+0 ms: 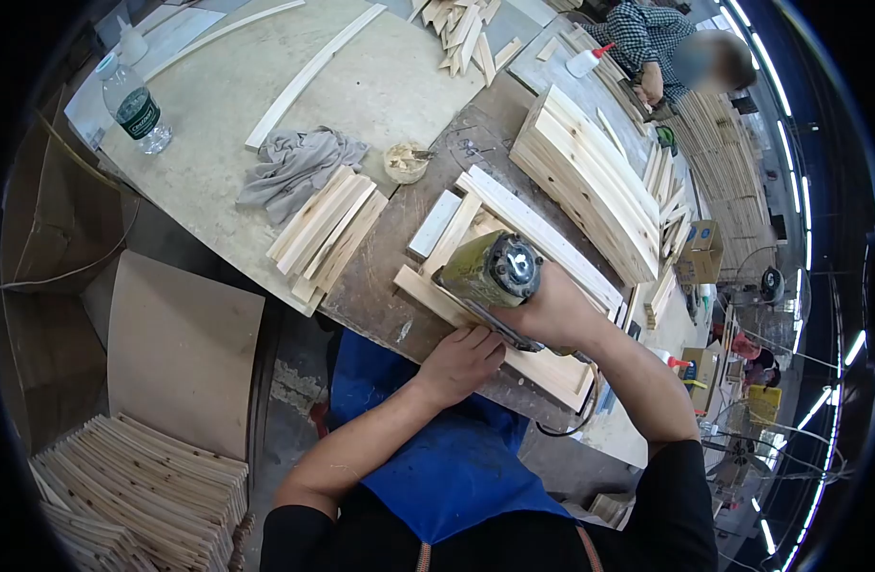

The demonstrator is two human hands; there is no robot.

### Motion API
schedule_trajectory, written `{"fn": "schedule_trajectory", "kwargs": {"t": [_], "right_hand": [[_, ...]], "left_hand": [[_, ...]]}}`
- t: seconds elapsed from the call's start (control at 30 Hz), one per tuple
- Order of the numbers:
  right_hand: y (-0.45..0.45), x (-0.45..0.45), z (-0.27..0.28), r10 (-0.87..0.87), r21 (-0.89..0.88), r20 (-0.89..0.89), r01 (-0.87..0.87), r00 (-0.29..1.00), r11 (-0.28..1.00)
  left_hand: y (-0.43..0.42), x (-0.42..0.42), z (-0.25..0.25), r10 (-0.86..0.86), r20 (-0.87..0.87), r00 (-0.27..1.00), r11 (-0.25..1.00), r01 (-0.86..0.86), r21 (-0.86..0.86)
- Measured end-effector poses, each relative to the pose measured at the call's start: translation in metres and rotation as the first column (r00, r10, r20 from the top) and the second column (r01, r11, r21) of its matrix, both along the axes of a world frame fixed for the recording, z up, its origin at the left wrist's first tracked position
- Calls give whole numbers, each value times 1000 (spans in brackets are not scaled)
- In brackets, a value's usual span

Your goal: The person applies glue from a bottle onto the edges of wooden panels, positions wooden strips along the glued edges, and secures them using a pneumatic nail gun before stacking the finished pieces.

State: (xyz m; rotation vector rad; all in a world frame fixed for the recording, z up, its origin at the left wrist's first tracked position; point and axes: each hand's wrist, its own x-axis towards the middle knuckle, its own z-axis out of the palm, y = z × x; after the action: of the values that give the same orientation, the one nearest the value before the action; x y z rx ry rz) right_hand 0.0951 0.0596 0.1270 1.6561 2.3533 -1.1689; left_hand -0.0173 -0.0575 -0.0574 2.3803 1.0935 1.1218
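Observation:
My right hand [552, 310] is wrapped round a nail gun [494, 270] with a worn, green-yellow body and a dark round cap, held over a wooden frame [434, 294]. My left hand [459, 364] presses with bent fingers on the near rail of that frame, just beside the tool's lower end. What lies under its fingertips, apart from the rail, is hidden. White-faced strips [542, 234] lie along the frame's far side. The tool hides the frame's middle.
Loose wood strips [330, 229], a grey cloth [299, 170] and a small tub [406, 163] lie left of the frame. A water bottle [135, 107] stands farther left. Stacked boards [590, 181] are at the right. Another person [661, 57] works at the back right.

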Motion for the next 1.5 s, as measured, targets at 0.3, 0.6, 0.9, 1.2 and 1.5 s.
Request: {"fn": "schedule_trajectory", "kwargs": {"t": [0.3,0.6,0.9,1.2,1.5], "right_hand": [[-7,-5,1,4,-76,89,3,996,997],[-36,48,22,-157,50,-102,163,982,985],[-90,99,31,-270,-128,236,305,934,944],[-91,86,-2,-294,-82,77,300,953,950],[-121,121,14,-408,-79,34,409,912,909]], "left_hand": [[-3,-1,0,40,-20,999,999,-40,16],[8,-28,7,52,143,988,999,-53,-2],[27,-64,19,222,173,960,973,-206,-104],[25,-64,17,273,176,946,961,-261,-86],[24,-63,16,275,165,947,961,-268,-63]]}}
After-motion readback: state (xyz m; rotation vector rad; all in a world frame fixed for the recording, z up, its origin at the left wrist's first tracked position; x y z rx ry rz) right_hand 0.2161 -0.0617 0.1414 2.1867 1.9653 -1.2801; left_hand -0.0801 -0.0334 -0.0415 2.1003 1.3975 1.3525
